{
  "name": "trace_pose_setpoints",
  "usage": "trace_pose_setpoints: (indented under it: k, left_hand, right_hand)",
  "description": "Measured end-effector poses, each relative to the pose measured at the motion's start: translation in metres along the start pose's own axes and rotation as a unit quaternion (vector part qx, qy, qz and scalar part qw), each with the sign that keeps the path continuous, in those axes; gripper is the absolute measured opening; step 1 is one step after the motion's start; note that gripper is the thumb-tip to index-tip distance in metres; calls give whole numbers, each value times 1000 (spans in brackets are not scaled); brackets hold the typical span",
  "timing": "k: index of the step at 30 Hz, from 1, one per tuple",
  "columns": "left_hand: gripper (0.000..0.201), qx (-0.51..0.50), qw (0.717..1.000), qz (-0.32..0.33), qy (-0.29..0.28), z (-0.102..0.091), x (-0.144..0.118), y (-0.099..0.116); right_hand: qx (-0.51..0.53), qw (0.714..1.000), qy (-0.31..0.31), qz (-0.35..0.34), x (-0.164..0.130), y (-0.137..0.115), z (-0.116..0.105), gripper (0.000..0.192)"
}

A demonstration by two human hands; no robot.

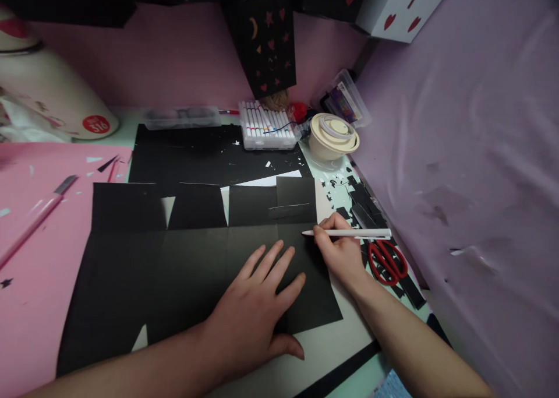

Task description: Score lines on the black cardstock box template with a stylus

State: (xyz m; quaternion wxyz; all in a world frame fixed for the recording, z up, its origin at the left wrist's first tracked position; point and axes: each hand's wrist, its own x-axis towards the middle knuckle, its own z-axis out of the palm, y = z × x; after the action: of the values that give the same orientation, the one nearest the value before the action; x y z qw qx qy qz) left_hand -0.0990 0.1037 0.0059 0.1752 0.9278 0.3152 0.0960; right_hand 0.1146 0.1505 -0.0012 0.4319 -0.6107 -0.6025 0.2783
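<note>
Left hand (255,316) flat, fingers spread, pressing black card sheet (131,270) on desk. Right hand (343,252) pinching white pen (349,233), tip at sheet's right edge, nr flap fold. Red scissors (386,261) just beside rt hand; marker box (266,127) + tape rolls (334,133) well behind.

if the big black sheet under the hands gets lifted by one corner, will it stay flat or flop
The black sheet would probably sag and bend, since it looks thin and is creased into panels with cut flaps. It seems light and may slide: the left hand presses it flat while the right hand holds a white pen.
</note>
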Motion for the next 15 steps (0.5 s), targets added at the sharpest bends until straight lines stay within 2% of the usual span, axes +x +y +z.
trace_pose_setpoints:
  k: [15]
  left_hand:
    - [89,-6,1000,-1,-6,-1,1,0]
  right_hand:
    - [5,1000,10,-4,0,-2,0,26]
